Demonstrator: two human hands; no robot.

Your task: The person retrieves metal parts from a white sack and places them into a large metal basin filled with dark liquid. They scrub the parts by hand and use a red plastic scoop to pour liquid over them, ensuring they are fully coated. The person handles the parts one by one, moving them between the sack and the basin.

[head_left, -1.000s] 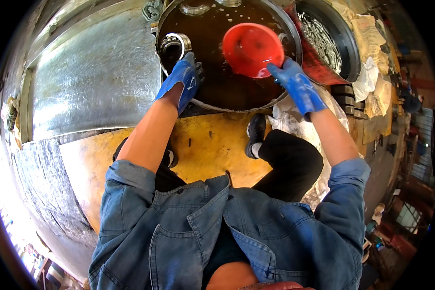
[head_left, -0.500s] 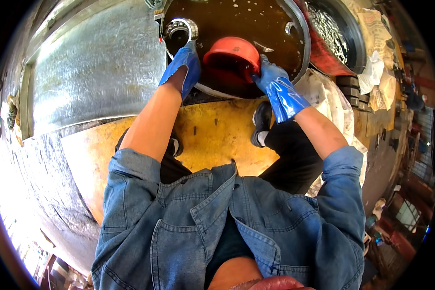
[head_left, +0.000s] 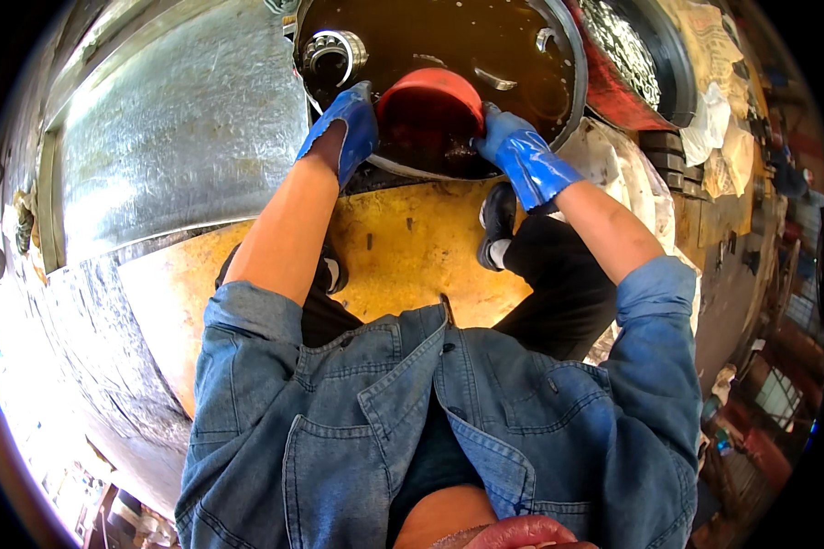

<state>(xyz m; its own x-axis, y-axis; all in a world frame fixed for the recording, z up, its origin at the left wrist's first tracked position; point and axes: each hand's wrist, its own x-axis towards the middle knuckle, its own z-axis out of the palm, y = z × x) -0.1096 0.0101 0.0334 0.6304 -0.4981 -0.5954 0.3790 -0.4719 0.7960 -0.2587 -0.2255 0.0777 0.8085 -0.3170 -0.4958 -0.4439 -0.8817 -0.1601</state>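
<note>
A red bowl [head_left: 435, 89] is tipped inside a round tub [head_left: 578, 69] of brown liquid, its dark inside facing me. My right hand [head_left: 513, 137], in a blue rubber glove, grips the bowl's right rim. My left hand [head_left: 350, 128], gloved alike, is at the tub's near left edge, close by the bowl's left side. Just beyond its upper fingertip a metal roller bearing [head_left: 352, 53] stands tilted in the liquid. Most of the left fingers are turned away, so whether they touch bowl or bearing is unclear. Another shiny metal piece [head_left: 545, 39] shows at the tub's far right.
Left of the tub lies a wide bare metal sheet [head_left: 183, 128]. A red and black container [head_left: 604, 73] with wet, shiny contents stands to the right, with dirty white sacking [head_left: 604, 169] below it. My feet are on a yellow, stained floor panel [head_left: 403, 247].
The red bowl has tipped further toward me, with more of its inside showing. My left hand has drawn slightly back from the bearing. The view has shifted a little.
</note>
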